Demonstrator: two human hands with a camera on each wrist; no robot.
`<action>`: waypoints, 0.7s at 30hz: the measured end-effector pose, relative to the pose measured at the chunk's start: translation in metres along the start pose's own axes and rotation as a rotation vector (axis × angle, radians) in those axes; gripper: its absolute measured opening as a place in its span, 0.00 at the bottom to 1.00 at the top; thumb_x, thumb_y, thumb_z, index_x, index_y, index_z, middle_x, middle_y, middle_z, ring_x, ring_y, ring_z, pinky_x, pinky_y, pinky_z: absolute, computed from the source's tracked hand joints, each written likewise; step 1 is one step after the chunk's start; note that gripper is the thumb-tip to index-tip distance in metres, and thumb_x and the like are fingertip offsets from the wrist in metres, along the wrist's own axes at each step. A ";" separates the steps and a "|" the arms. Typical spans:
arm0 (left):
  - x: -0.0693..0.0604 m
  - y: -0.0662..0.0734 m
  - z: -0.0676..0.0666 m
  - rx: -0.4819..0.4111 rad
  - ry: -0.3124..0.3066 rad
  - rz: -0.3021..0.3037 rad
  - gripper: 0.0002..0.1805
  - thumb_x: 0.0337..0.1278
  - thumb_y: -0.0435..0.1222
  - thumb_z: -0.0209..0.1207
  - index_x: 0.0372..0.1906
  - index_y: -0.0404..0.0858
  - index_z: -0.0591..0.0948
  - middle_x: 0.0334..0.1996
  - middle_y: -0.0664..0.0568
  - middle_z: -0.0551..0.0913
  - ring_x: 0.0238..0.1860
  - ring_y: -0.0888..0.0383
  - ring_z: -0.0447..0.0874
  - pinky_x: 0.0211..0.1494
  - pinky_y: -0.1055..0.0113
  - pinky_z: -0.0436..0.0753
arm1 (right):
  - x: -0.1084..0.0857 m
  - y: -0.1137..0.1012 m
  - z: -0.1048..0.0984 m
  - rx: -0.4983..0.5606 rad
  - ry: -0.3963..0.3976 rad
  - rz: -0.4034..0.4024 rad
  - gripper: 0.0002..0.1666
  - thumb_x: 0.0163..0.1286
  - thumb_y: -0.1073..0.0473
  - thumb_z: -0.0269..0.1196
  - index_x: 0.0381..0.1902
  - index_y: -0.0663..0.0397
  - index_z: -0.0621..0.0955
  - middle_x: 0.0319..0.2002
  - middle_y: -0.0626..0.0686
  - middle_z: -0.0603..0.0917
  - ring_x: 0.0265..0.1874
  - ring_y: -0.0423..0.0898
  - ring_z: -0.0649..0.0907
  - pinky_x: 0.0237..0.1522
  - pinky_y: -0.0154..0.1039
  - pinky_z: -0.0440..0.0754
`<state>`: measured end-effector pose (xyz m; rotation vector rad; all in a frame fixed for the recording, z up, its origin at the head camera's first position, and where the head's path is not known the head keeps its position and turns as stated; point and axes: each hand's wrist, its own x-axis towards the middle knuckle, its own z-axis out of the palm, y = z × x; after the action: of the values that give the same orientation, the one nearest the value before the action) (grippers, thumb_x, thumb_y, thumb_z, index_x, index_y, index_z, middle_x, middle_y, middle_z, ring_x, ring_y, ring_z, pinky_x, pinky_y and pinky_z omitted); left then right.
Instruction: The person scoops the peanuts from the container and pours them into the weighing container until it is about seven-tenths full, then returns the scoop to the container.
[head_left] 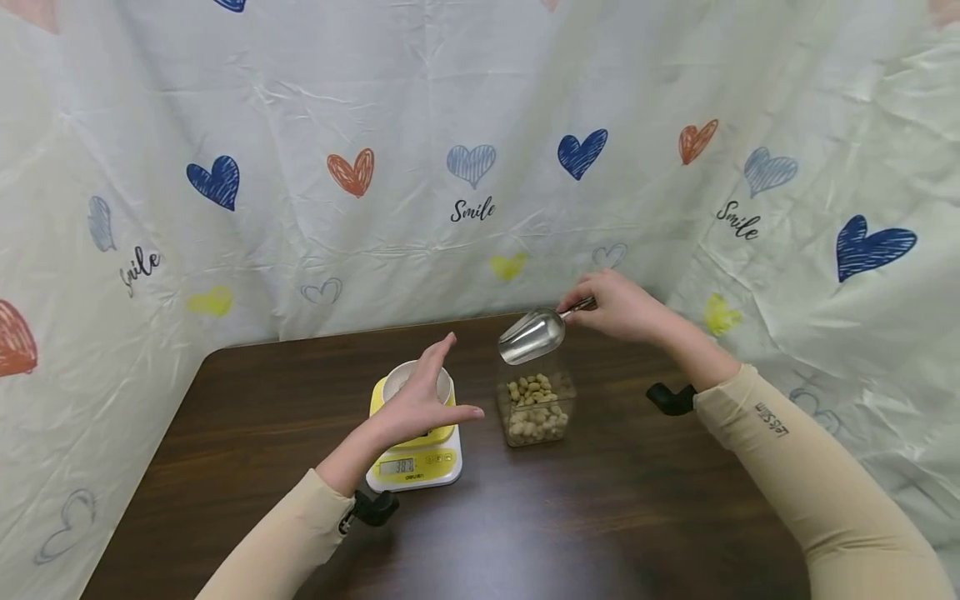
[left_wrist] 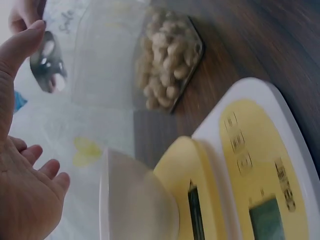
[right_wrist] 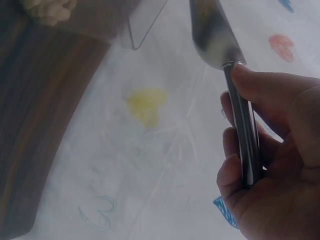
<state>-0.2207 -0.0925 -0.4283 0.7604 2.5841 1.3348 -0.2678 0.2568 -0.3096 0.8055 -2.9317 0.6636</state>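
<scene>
My right hand [head_left: 618, 308] grips the handle of a shiny metal scoop [head_left: 534, 335], fingers curled round it in the right wrist view. The scoop is tilted above a clear square container [head_left: 564, 385] part-filled with unshelled peanuts [head_left: 534, 410]. My left hand [head_left: 411, 407] hovers over a white-and-yellow digital kitchen scale [head_left: 420, 479], thumb and fingers spread apart, holding nothing. On the scale's platform sits a white bowl [left_wrist: 137, 195], partly covered by that hand in the head view. What lies inside the bowl is mostly hidden. The scale's display [head_left: 397, 467] shows digits.
Scale and container stand side by side on a dark wooden table [head_left: 600, 517], a gap between them. A white cloth [head_left: 405, 100] printed with hearts and "Smile" hangs behind and along the sides. Black wrist mounts [head_left: 670, 399] are at both sleeves.
</scene>
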 end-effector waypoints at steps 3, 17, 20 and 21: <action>0.009 0.004 0.010 -0.009 -0.029 0.009 0.68 0.44 0.64 0.74 0.83 0.58 0.42 0.81 0.58 0.45 0.80 0.56 0.45 0.75 0.46 0.59 | -0.002 0.001 0.000 -0.057 -0.008 -0.018 0.08 0.69 0.59 0.71 0.45 0.46 0.90 0.47 0.49 0.85 0.51 0.54 0.78 0.54 0.56 0.72; 0.043 0.010 0.051 0.000 -0.115 -0.067 0.71 0.47 0.60 0.75 0.84 0.50 0.38 0.82 0.49 0.44 0.81 0.52 0.42 0.76 0.48 0.58 | -0.001 -0.005 0.016 -0.258 -0.072 -0.134 0.09 0.65 0.64 0.71 0.42 0.48 0.91 0.42 0.48 0.86 0.47 0.53 0.78 0.52 0.53 0.75; 0.047 0.009 0.055 0.006 -0.118 -0.072 0.71 0.46 0.61 0.75 0.84 0.50 0.38 0.82 0.49 0.44 0.81 0.51 0.41 0.76 0.48 0.57 | 0.001 -0.010 0.020 -0.311 -0.083 -0.163 0.08 0.65 0.65 0.72 0.40 0.48 0.91 0.40 0.48 0.85 0.44 0.52 0.77 0.48 0.51 0.76; 0.048 0.009 0.056 0.006 -0.121 -0.074 0.72 0.45 0.61 0.75 0.84 0.50 0.38 0.82 0.49 0.44 0.81 0.51 0.41 0.76 0.48 0.57 | 0.001 -0.012 0.021 -0.330 -0.084 -0.176 0.08 0.64 0.65 0.72 0.40 0.48 0.91 0.39 0.48 0.85 0.43 0.51 0.77 0.47 0.50 0.77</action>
<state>-0.2396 -0.0242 -0.4492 0.7157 2.4976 1.2212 -0.2614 0.2385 -0.3242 1.0538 -2.8792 0.1317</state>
